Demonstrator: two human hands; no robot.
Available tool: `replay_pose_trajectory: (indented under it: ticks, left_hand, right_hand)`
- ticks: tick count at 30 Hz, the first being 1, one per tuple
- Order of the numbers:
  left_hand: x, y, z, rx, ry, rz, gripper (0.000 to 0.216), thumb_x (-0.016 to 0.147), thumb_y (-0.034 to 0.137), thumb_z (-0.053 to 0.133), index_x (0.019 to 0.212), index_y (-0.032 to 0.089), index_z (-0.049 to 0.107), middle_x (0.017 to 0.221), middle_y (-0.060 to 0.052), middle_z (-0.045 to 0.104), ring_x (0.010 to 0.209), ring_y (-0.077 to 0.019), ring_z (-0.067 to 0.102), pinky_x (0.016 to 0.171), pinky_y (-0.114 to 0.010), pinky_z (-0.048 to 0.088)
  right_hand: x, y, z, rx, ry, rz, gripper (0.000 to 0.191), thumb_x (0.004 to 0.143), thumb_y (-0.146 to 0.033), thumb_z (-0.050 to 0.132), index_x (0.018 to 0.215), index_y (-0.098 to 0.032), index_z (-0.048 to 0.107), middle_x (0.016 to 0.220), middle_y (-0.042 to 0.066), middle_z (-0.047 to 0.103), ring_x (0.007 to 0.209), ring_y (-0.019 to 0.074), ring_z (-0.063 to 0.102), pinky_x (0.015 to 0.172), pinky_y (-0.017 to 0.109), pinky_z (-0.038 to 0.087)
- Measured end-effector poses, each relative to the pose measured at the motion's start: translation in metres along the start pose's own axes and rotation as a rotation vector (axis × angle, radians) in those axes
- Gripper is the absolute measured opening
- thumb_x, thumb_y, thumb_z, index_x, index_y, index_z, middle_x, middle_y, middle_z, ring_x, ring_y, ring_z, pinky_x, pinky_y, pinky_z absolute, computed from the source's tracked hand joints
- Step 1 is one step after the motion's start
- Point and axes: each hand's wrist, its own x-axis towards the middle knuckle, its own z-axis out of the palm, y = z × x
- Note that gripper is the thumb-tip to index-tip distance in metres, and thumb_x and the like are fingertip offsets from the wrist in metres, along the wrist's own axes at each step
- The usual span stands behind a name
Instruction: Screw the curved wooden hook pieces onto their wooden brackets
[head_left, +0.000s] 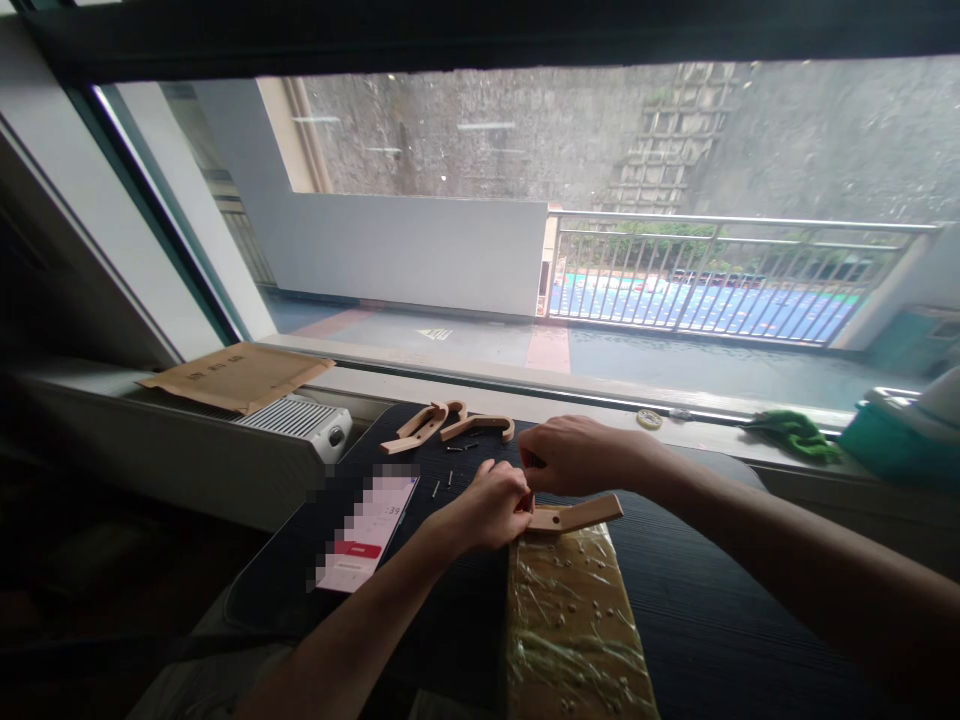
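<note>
A light wooden hook [577, 515] with a screw hole lies across the far end of a tape-wrapped cardboard box [574, 620]. My left hand [499, 500] is closed around the hook's left end, which its fingers hide. Just above, my right hand [570, 455] makes a fist close against the left fingers; a dark bit shows at its curled fingers, but what it grips I cannot make out. More wooden hooks [478, 428] lie beyond the left hand, with several loose screws [450, 479] on the dark table [705, 560].
A phone [367, 540] with a lit screen lies left of my left forearm. Behind the table, the windowsill holds a tape roll [649, 419], a green cloth [795, 434] and a teal container [881, 437]. A brown envelope [240, 375] rests on a white heater [296, 416] at left.
</note>
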Motion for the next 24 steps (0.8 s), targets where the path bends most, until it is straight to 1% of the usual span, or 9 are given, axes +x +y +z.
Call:
replay_pose_trajectory:
  ticks: [4,8,11,14,17,20,22,24]
  left_hand:
    - [0.000,0.001,-0.002,-0.020,-0.040,0.007,0.015,0.074,0.013,0.050,0.066,0.016,0.062,0.075,-0.005,0.065,0.079,-0.0205,0.056,0.084,-0.035,0.034]
    - [0.002,0.001,-0.001,-0.043,-0.048,-0.011,0.018,0.074,0.014,0.051,0.059,0.017,0.061,0.071,-0.004,0.064,0.082,-0.0209,0.056,0.088,-0.035,0.033]
    - [0.002,0.000,-0.001,-0.048,-0.044,-0.016,0.019,0.073,0.015,0.051,0.057,0.017,0.061,0.068,-0.003,0.064,0.080,-0.0202,0.056,0.088,-0.036,0.033]
    - [0.003,0.000,-0.001,-0.042,-0.039,-0.011,0.019,0.073,0.015,0.050,0.057,0.017,0.061,0.070,-0.003,0.066,0.079,-0.0193,0.057,0.088,-0.037,0.033]
    - [0.003,0.001,-0.001,-0.023,-0.042,-0.010,0.020,0.074,0.014,0.049,0.058,0.017,0.061,0.070,-0.003,0.067,0.079,-0.0185,0.057,0.089,-0.037,0.033]
    - [0.003,-0.001,0.001,-0.003,-0.039,-0.013,0.018,0.074,0.015,0.049,0.064,0.018,0.064,0.072,-0.003,0.068,0.083,-0.0198,0.057,0.089,-0.038,0.034]
    - [0.004,-0.002,0.002,0.004,-0.024,-0.017,0.016,0.074,0.016,0.049,0.068,0.018,0.064,0.075,-0.003,0.068,0.087,-0.0214,0.057,0.089,-0.038,0.034]
    - [0.004,-0.002,0.003,0.005,-0.006,-0.016,0.016,0.074,0.016,0.049,0.067,0.018,0.063,0.076,-0.003,0.068,0.089,-0.0217,0.056,0.090,-0.038,0.034]
  right_hand:
    - [-0.006,0.002,-0.010,0.019,-0.008,-0.047,0.022,0.077,-0.030,0.050,0.090,-0.019,0.064,0.077,0.003,0.064,0.062,0.0119,0.048,0.054,0.025,0.031]
    - [-0.008,0.003,-0.011,0.007,-0.042,-0.076,0.020,0.079,-0.021,0.046,0.084,-0.017,0.065,0.076,0.004,0.064,0.064,0.0115,0.048,0.056,0.025,0.031]
    - [-0.007,0.003,-0.006,0.003,-0.034,-0.071,0.021,0.080,-0.022,0.044,0.083,-0.015,0.064,0.076,0.005,0.063,0.063,0.0116,0.048,0.055,0.024,0.031]
    - [-0.006,0.003,-0.003,-0.006,-0.024,-0.035,0.025,0.082,-0.026,0.042,0.081,-0.014,0.063,0.074,0.005,0.062,0.060,0.0115,0.046,0.053,0.025,0.030]
    - [-0.004,0.003,-0.005,-0.030,-0.040,0.009,0.027,0.082,-0.030,0.042,0.081,-0.014,0.063,0.073,0.006,0.062,0.057,0.0116,0.045,0.051,0.025,0.029]
    - [-0.003,0.001,-0.012,-0.022,-0.060,-0.035,0.022,0.079,-0.029,0.047,0.086,-0.017,0.064,0.076,0.004,0.063,0.060,0.0117,0.046,0.052,0.025,0.029]
    - [-0.003,-0.002,-0.016,-0.017,-0.073,-0.075,0.019,0.078,-0.025,0.049,0.088,-0.018,0.064,0.078,0.003,0.064,0.063,0.0119,0.048,0.054,0.024,0.031]
    - [-0.002,-0.005,-0.019,-0.037,-0.097,-0.089,0.018,0.079,-0.020,0.048,0.088,-0.016,0.064,0.081,0.004,0.064,0.066,0.0120,0.049,0.056,0.025,0.031]
